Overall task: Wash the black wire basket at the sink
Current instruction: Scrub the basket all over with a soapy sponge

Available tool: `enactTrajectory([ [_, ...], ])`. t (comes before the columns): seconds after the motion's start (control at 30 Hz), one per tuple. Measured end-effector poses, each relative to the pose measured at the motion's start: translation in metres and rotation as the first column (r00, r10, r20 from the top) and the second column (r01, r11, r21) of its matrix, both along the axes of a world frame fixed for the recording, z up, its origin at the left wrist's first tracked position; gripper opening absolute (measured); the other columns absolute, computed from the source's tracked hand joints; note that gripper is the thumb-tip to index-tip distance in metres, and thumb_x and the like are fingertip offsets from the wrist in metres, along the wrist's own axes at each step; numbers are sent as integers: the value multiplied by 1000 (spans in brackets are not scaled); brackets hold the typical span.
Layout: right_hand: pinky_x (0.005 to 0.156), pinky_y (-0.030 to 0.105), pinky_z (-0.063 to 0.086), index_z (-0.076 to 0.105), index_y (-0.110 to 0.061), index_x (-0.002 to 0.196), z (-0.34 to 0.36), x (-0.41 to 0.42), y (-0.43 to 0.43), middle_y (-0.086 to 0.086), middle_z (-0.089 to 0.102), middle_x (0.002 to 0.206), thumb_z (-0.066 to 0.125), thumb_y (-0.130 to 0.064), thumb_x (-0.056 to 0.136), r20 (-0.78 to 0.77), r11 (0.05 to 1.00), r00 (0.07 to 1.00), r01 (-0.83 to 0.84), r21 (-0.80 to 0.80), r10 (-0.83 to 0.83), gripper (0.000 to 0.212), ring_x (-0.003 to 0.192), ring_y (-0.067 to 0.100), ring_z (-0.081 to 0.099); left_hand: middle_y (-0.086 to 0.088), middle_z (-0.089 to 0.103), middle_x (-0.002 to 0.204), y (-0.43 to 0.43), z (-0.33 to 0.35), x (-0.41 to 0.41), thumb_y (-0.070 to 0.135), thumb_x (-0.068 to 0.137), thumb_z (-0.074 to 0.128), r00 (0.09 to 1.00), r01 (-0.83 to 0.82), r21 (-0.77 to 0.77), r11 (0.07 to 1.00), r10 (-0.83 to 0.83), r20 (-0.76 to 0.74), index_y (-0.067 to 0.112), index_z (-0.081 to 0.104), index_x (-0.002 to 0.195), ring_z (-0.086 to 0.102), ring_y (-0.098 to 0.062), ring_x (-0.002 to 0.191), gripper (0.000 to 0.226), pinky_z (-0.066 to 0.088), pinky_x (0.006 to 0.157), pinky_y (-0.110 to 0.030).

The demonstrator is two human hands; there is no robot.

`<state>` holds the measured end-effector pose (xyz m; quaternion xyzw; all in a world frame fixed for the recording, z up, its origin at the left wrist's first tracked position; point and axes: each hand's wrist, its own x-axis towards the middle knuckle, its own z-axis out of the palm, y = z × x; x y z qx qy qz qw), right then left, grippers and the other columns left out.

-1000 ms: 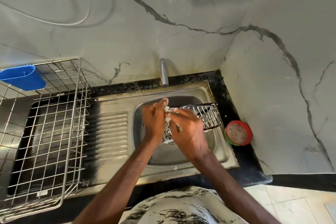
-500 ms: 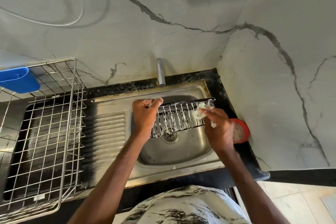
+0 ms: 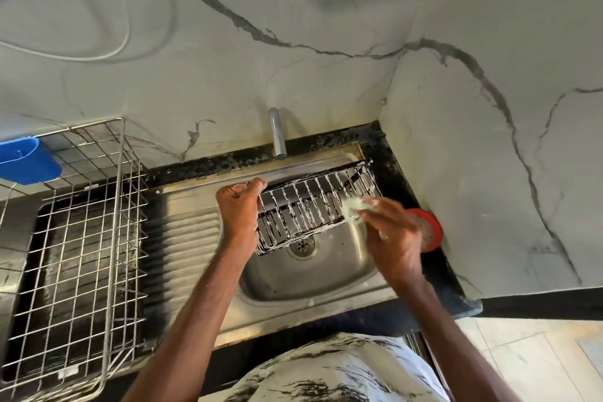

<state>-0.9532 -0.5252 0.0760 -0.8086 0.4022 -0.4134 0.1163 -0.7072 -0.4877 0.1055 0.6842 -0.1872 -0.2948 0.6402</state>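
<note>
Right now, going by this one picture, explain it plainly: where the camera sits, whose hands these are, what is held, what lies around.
There is no machine here: a person wears one wide-angle camera on the head, so you look down along both arms. The left hand grips the left end of the black wire basket, holding it over the steel sink, near the tap. White suds coat its wires. The right hand pinches a pale soapy scrubber against the basket's right side. At the left stands a silver wire rack with a blue tub at its far corner; a red round tub sits on the dark counter at the right.
</note>
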Motion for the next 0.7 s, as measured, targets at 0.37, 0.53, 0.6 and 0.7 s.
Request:
enactTrajectory([
  [0.37, 91, 20, 57, 79, -2, 102, -2, 25, 20, 9, 74, 113, 63, 19, 87, 49, 996, 996, -75, -42, 77, 31, 111, 18, 69, 11, 38, 40, -1, -3, -6, -8, 89, 65, 996, -29, 25, 999, 31, -84, 17, 52, 39, 31, -3, 38, 58, 38, 44, -10],
  [0.53, 90, 6, 51, 77, 0, 107, 7, -2, -10, 13, 74, 114, 51, 20, 84, 56, 996, 995, 81, 33, -83, 40, 104, 12, 69, 14, 43, 37, 4, -6, -1, -9, 91, 63, 997, 53, 14, 998, -52, -50, 23, 61, 36, 32, 0, 34, 63, 39, 47, -9],
  [0.6, 81, -4, 44, 76, -1, 111, 13, -10, -21, 13, 75, 111, 56, 23, 83, 47, 974, 983, 170, 148, -178, 42, 90, 7, 69, 15, 46, 37, 6, -8, 0, -9, 91, 62, 996, 74, 13, 997, -74, -47, 25, 63, 38, 35, 1, 34, 63, 37, 45, -13],
  [0.7, 73, -4, 44, 74, -11, 120, 25, -15, -28, 1, 74, 116, 58, 13, 86, 36, 853, 971, 188, 488, -235, 45, 83, -2, 69, 14, 45, 37, 10, -15, 3, -8, 90, 63, 995, 59, 6, 998, -59, -79, 20, 62, 40, 35, 0, 35, 58, 32, 43, -16],
])
